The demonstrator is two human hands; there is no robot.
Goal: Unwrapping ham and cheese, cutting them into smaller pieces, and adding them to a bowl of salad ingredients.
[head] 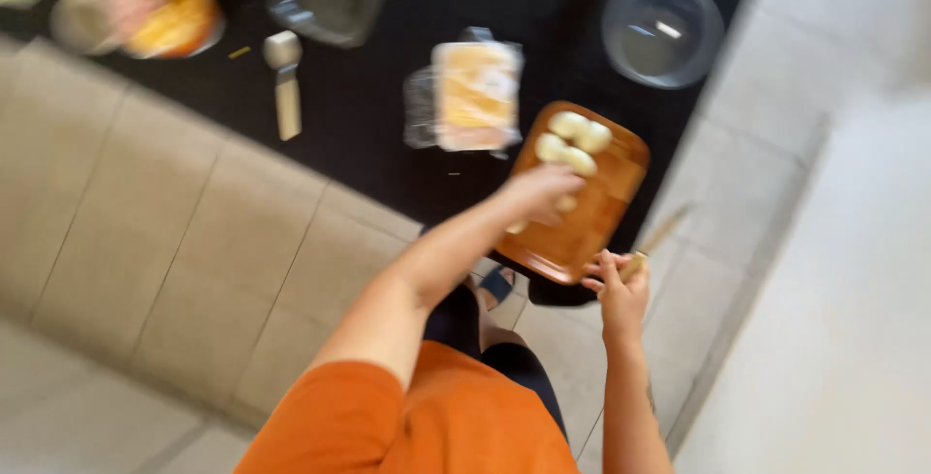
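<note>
Item: wooden cutting board (592, 212) at the edge of a black counter (388, 115), bearing pale peeled pieces (572, 142). Left hand (543, 193) rests curled on the board; its grip is too blurred to tell. Right hand (616, 290) is closed around a knife handle (635, 263). Step in hand, judged: cutting; a steadied piece is needed first.

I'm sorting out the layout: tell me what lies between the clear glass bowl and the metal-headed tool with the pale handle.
In the head view, the clear plastic package of yellowish food lies between the glass bowl and the tool, on the dark tabletop.
</note>
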